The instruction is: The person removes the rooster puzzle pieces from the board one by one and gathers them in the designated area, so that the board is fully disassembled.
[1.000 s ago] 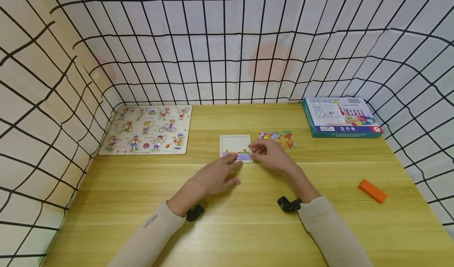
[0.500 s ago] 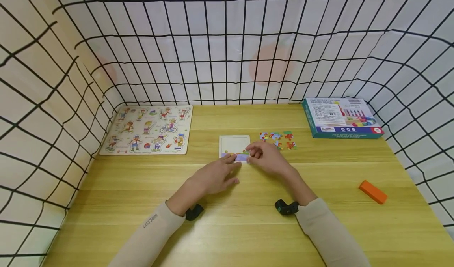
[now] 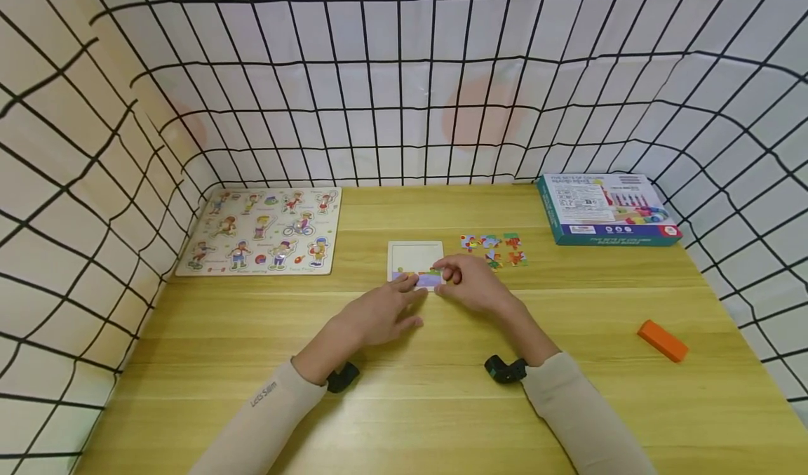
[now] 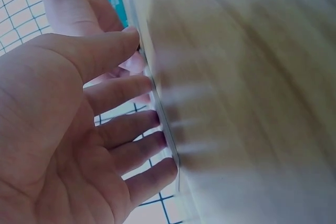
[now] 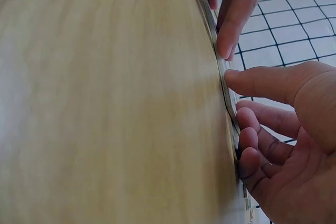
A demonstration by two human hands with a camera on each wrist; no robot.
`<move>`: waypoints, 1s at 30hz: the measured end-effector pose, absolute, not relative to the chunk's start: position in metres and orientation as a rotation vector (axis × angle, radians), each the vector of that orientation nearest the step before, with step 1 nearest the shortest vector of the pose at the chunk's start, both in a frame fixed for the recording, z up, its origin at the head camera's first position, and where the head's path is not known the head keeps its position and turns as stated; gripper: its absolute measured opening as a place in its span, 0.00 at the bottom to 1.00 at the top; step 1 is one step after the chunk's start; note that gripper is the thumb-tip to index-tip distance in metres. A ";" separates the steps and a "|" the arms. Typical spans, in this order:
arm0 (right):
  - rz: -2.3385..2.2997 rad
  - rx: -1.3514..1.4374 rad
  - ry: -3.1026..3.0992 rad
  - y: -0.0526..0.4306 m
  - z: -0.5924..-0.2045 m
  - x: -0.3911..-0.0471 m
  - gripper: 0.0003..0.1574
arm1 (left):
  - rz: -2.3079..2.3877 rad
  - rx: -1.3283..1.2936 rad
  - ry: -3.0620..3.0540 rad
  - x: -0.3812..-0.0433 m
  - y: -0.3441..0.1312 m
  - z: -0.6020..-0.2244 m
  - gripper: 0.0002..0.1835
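While your left hand [image 3: 381,313] lays extended fingers on the puzzle board [image 3: 417,256], your right hand [image 3: 473,283], fingers curled, grips its near right corner.

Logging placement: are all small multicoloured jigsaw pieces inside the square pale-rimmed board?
No: several jigsaw pieces lie on the yellowish wooden table, to the right of the board.

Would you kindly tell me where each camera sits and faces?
Head: on the head, facing forward and down at the table and small tray; left hand, right hand and sleeves show.
Left wrist: worn there, looks along the left hand to the tray's edge; the right hand partly shows.
Right wrist: worn there, looks along the right hand likewise; the left hand partly shows.
Both wrist views share both hands and black mesh.
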State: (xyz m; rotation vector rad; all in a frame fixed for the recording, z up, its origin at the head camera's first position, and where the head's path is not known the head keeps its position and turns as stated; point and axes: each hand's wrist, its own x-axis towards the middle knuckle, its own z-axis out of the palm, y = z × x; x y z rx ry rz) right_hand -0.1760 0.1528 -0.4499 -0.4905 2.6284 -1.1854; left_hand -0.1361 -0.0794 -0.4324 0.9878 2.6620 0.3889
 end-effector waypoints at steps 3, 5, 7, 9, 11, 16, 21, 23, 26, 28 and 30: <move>-1.180 -0.499 2.631 0.152 -0.449 -0.176 0.23 | 0.383 0.983 2.667 -0.136 -0.078 -0.432 0.33; -1.169 -0.513 2.635 0.152 -0.448 -0.177 0.23 | 0.374 0.977 2.671 -0.136 -0.078 -0.432 0.33; -1.156 -0.529 2.641 0.152 -0.448 -0.177 0.24 | 0.366 0.971 2.676 -0.136 -0.077 -0.432 0.33; -1.147 -0.539 2.643 0.152 -0.448 -0.178 0.24 | 0.358 0.970 2.683 -0.136 -0.077 -0.432 0.33; -1.144 -0.543 2.643 0.152 -0.448 -0.178 0.23 | 0.355 0.971 2.689 -0.136 -0.076 -0.432 0.33; -1.146 -0.543 2.634 0.151 -0.449 -0.179 0.23 | 0.354 0.975 2.694 -0.135 -0.077 -0.433 0.32; -1.173 -0.518 2.631 0.152 -0.450 -0.178 0.24 | 0.352 0.971 2.697 -0.135 -0.077 -0.433 0.32; -1.186 -0.509 2.634 0.152 -0.449 -0.177 0.24 | 0.350 0.975 2.702 -0.135 -0.077 -0.433 0.32; -1.202 -0.500 2.638 0.152 -0.449 -0.176 0.24 | 0.342 0.999 2.723 -0.135 -0.077 -0.432 0.31; -1.213 -0.495 2.633 0.152 -0.448 -0.175 0.24 | 0.331 1.019 2.741 -0.134 -0.077 -0.432 0.30; -1.219 -0.495 2.631 0.152 -0.448 -0.175 0.24 | 0.325 1.038 2.757 -0.134 -0.077 -0.432 0.29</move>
